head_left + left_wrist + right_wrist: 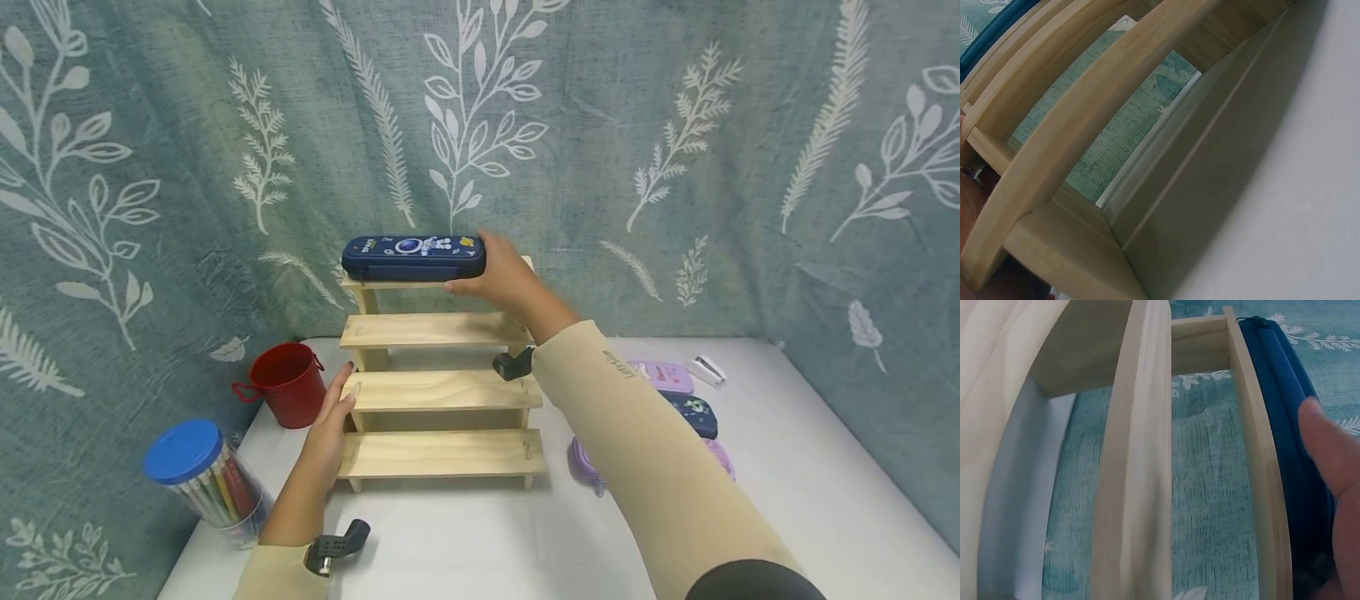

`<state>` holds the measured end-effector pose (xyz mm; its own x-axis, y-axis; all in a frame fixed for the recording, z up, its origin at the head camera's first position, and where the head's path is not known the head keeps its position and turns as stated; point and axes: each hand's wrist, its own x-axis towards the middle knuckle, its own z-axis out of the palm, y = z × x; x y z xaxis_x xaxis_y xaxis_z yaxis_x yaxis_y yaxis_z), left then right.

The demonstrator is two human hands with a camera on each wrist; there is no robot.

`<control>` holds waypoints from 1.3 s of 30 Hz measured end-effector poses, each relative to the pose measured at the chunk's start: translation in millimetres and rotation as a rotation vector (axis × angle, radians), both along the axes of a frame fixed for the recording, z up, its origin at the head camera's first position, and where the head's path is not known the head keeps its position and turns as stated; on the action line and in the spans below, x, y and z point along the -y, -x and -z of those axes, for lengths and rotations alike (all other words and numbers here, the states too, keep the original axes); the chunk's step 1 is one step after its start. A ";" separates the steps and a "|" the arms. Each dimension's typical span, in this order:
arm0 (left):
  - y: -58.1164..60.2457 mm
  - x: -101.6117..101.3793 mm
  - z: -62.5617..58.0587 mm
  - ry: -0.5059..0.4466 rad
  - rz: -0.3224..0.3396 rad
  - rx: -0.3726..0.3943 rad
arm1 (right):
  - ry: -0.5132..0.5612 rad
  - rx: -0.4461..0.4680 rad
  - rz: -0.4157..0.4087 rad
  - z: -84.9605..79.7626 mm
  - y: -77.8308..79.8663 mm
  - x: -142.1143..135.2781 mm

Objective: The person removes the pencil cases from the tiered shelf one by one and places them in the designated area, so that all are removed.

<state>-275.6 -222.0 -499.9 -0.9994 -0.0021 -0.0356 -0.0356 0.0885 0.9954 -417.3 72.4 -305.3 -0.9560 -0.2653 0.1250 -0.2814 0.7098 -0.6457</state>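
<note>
Right hand (504, 275) grips pencil case (413, 257).

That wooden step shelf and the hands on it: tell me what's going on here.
A person's right hand grips the end of a dark blue pencil case lying along the top step of the wooden shelf on the white table. The left hand rests flat against the shelf's left side. The three lower steps are bare. More pencil cases lie on the table to the right, partly hidden by the arm. A red cup and a tub of coloured pens stand to the left.
</note>
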 end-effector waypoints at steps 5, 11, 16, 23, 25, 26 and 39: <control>0.5 0.4 -0.2 -0.010 0.002 -0.008 | 0.031 -0.007 0.052 0.0 0.6 4.3; 2.3 0.4 0.5 -0.009 -0.003 -0.008 | 0.059 0.024 0.075 -0.2 0.8 5.9; 3.1 1.0 0.2 -0.018 -0.003 -0.017 | 0.083 0.032 0.087 -0.9 0.7 6.2; 2.1 0.7 2.0 -0.037 0.012 -0.025 | 0.076 0.060 0.105 -2.5 -2.2 4.2; 1.4 0.2 1.9 -0.035 0.013 -0.030 | 0.090 0.061 0.105 -2.7 -3.2 3.5; 1.0 0.1 1.9 -0.034 0.013 -0.033 | 0.098 0.062 0.102 -2.7 -3.9 3.3; -0.4 2.5 0.4 -0.002 0.029 -0.034 | 0.141 -0.043 0.116 0.4 -36.0 -13.7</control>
<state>-275.2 -224.6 -500.3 -0.9996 0.0265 -0.0018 0.0005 0.0871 0.9962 -381.3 86.1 -305.7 -0.9721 -0.1303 0.1949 -0.2325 0.6426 -0.7301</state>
